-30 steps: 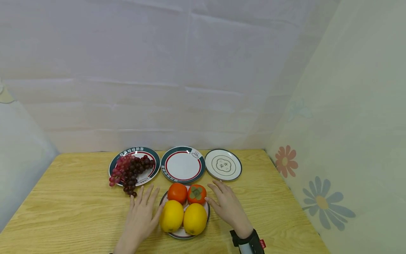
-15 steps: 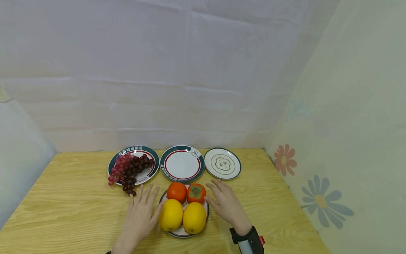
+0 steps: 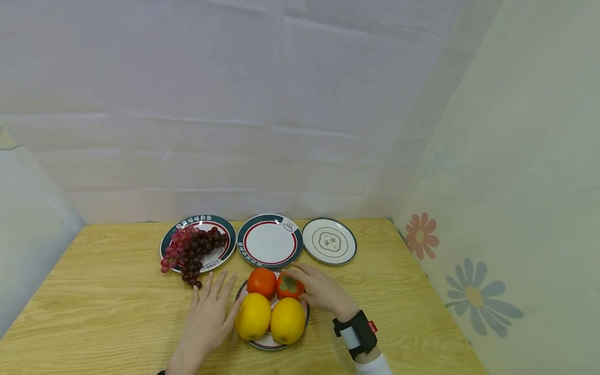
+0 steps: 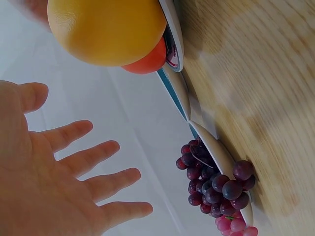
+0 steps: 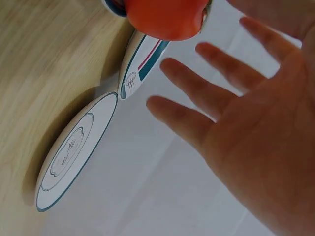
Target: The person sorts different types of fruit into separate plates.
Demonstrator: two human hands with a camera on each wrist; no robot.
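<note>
The left hand (image 3: 206, 316) is held beside two yellow fruits (image 3: 253, 316) on a plate (image 3: 269, 342), fingers spread, nothing grasped. Behind these, the right of two persimmons (image 3: 287, 289) is partly screened by the right hand (image 3: 324, 292), its fingers extended and unclasped; grapes (image 3: 193, 254) are laid on a farther, green-rimmed plate (image 3: 224, 226).

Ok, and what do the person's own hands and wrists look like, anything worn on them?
The left hand and right hand wear no gloves. On the right wrist is a black band with a grey panel and a small red tag; a white sleeve shows behind it. At the left wrist only a dark edge shows, too little to identify.
</note>
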